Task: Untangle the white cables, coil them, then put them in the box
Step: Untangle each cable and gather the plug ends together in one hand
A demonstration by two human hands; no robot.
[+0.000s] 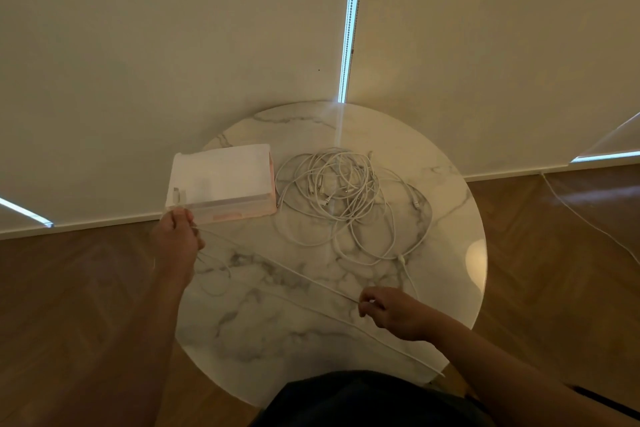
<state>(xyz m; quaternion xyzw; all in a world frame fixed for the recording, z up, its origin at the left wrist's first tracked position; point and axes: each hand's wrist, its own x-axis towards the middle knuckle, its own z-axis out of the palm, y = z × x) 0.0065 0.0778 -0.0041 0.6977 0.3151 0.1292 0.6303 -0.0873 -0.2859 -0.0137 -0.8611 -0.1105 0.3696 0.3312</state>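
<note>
A tangled heap of white cables (346, 198) lies on the round marble table (450, 204), right of a pale pink-edged box (221, 180) lined with white paper. One white cable (277, 263) is stretched taut across the table between my hands. My left hand (178, 236) pinches its end just in front of the box's near left corner. My right hand (388, 308) pinches the same cable near the table's front right. A further stretch of it runs on past my right hand to the table's near edge.
The table stands against a cream wall with a skirting board, over a wooden floor. Another white cord (588, 222) trails across the floor at the right. My dark-clothed body (367, 402) is at the table's near edge.
</note>
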